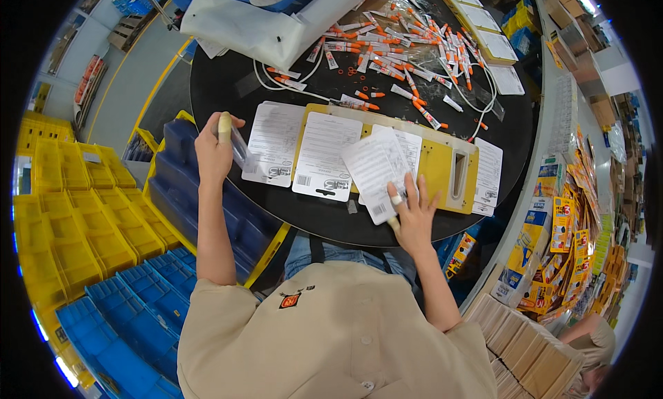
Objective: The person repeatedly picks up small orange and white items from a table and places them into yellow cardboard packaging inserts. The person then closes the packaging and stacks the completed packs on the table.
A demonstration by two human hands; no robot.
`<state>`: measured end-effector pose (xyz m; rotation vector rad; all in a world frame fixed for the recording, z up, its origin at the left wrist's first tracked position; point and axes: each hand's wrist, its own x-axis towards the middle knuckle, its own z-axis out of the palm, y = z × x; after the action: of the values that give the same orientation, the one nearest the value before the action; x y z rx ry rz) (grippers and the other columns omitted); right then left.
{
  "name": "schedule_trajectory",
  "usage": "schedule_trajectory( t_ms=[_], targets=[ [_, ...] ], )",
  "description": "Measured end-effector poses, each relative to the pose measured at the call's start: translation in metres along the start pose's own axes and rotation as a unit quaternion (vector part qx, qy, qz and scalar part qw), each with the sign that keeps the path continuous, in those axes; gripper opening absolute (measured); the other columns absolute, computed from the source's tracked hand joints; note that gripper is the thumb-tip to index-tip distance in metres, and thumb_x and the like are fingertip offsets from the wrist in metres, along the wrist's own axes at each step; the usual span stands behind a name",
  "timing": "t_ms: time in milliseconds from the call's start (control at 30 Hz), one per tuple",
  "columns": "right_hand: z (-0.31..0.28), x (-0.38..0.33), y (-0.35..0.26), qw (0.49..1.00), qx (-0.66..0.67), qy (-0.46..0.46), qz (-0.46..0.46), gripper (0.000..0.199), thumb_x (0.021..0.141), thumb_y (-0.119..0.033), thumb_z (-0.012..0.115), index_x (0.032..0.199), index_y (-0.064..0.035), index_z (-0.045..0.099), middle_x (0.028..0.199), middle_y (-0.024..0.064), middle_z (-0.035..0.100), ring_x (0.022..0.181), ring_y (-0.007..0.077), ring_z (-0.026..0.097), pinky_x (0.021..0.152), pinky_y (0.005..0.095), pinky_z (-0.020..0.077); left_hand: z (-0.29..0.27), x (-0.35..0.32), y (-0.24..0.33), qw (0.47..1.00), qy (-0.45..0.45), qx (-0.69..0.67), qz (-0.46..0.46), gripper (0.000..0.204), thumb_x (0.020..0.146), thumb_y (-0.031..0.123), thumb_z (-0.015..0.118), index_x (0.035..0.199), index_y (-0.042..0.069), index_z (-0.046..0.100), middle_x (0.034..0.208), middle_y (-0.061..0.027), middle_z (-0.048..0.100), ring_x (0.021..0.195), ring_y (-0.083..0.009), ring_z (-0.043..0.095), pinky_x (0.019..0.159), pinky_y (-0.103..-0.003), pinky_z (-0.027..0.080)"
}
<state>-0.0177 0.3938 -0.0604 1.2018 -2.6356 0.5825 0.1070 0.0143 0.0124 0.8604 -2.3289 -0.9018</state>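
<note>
My left hand (216,149), with a pale cover on one fingertip, is closed round a clear plastic piece (242,152), possibly a blister shell. It hangs over the left edge of a white printed card (275,147). At the right, my right hand (416,218) pinches the lower edge of a tilted white card (376,170), fingers on its face and covered thumb at its rim. That card overlaps another one lying on the yellow fixture (447,181). Between my hands lies a white card (327,154) with a hang hole.
Many small white tubes with orange caps (394,54) are scattered across the black round table (228,74). A white cable (304,90) loops among them. Yellow bins (90,206) and blue bins (131,323) stand left; cardboard stacks (528,344) stand lower right, near another person's arm (587,328).
</note>
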Motion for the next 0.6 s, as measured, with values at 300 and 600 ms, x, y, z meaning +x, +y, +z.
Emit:
schedule_trajectory(
  t_ms=[300,600],
  targets=[
    [0.038,0.076,-0.054,0.969,0.166,0.083,-0.160,0.033,0.080,-0.011,0.058,0.112,-0.0145,0.064,0.121,0.0099,0.058,0.111,0.0332,0.053,0.096,0.0521,0.0380,0.023,-0.040,0.141,0.949,-0.162,-0.263,0.069,0.021,0.090,0.015,0.059,0.105,0.003,0.051,0.099,-0.0090,0.063,0.080,-0.0146,0.064,0.067,-0.028,0.052],
    [-0.145,0.021,0.294,0.673,0.118,0.544,0.488,0.035,0.091,-0.036,0.058,0.098,-0.0035,0.066,0.080,0.0107,0.066,0.063,0.0174,0.063,0.057,0.0346,0.0523,0.212,-0.073,0.214,0.872,-0.388,-0.211,0.211,0.025,0.080,0.004,0.064,0.102,0.002,0.050,0.085,-0.0148,0.065,0.084,-0.0317,0.065,0.069,-0.037,0.051]
  ],
)
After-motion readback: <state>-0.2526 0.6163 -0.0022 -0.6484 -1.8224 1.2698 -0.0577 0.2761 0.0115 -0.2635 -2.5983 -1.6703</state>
